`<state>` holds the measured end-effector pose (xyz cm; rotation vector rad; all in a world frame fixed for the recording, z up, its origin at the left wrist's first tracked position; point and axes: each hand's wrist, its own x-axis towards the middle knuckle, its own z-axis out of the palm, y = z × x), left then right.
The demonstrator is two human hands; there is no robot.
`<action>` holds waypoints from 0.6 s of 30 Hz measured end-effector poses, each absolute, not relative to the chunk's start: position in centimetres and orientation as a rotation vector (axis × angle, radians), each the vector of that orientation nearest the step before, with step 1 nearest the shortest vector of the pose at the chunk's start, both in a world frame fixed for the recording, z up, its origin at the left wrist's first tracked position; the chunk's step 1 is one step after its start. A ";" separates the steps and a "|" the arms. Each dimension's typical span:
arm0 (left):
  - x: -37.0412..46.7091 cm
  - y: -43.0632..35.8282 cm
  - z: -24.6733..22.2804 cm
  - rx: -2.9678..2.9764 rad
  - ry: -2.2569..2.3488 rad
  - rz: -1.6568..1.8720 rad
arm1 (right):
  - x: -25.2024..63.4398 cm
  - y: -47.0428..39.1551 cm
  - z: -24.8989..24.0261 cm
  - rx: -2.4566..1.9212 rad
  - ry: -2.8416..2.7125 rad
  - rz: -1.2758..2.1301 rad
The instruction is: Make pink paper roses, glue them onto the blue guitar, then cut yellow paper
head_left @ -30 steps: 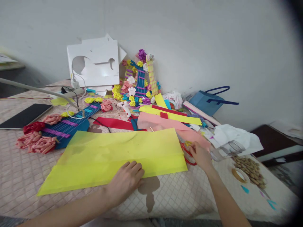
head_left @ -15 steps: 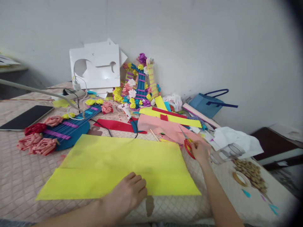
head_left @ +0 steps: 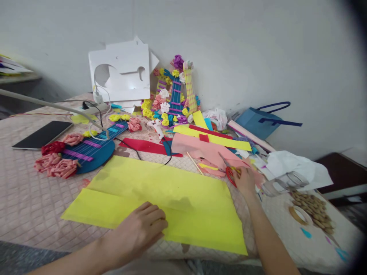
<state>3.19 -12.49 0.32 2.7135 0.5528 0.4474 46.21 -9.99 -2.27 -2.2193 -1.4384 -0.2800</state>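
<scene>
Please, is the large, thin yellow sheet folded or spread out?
Spread out: the large, thin yellow sheet lies broad across the pale quilted cloth, with a crease running through it. Whether any part is doubled under, I cannot tell.

Looked like somebody's craft corner, most likely in a home, though a little studio was possible too. There was a quilted-looking tablecloth (head_left: 31, 202) loaded with making stuff: a glue gun (head_left: 156, 128), red-handled scissors (head_left: 228, 170), coloured strips (head_left: 229, 142) and a flower-trimmed guitar shape (head_left: 100, 154). The tablet (head_left: 43, 134) and what seemed to be peanuts (head_left: 314, 212) in a heap felt pretty homey, tbh.
</scene>
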 end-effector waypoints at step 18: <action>-9.2 -9.2 -1.7 2.913 0.830 0.480 | 31.9 -20.6 1.8 -1.722 -2.414 0.840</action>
